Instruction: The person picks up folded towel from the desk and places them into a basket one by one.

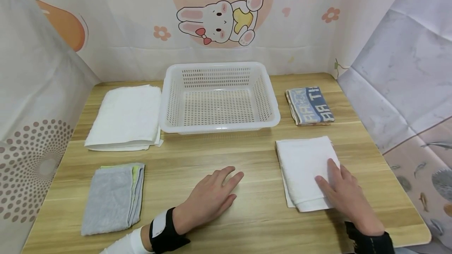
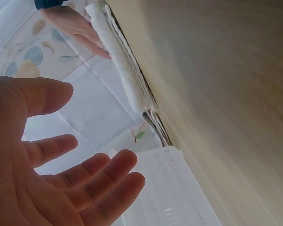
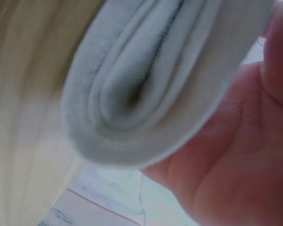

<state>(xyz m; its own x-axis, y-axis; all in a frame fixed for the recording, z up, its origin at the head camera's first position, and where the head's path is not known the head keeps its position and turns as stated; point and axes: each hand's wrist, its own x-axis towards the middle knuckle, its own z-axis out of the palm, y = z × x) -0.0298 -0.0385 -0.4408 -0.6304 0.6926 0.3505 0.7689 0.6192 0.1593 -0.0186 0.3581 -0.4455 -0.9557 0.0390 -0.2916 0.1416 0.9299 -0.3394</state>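
Note:
A folded white towel [image 1: 306,173] lies at the right front of the wooden table. My right hand [image 1: 347,195] rests at its right edge, thumb and index finger lying on the top cloth. Seen from the right wrist, the towel's rolled layers [image 3: 132,103] stand close beside the palm [image 3: 236,160]. Over the middle of the table, my left hand [image 1: 212,195] holds nothing, its fingers spread and pointing right. From the left wrist, those fingers [image 2: 104,183] look loosely extended, with the white towel [image 2: 120,61] and right hand [image 2: 73,26] beyond.
A white plastic basket [image 1: 219,127] stands at the back middle of the table [image 1: 212,152]. To its left lies a larger folded white towel [image 1: 125,117], with a folded grey cloth [image 1: 109,199] in front. A blue patterned folded towel [image 1: 310,106] sits at the back right. Printed curtains surround the table.

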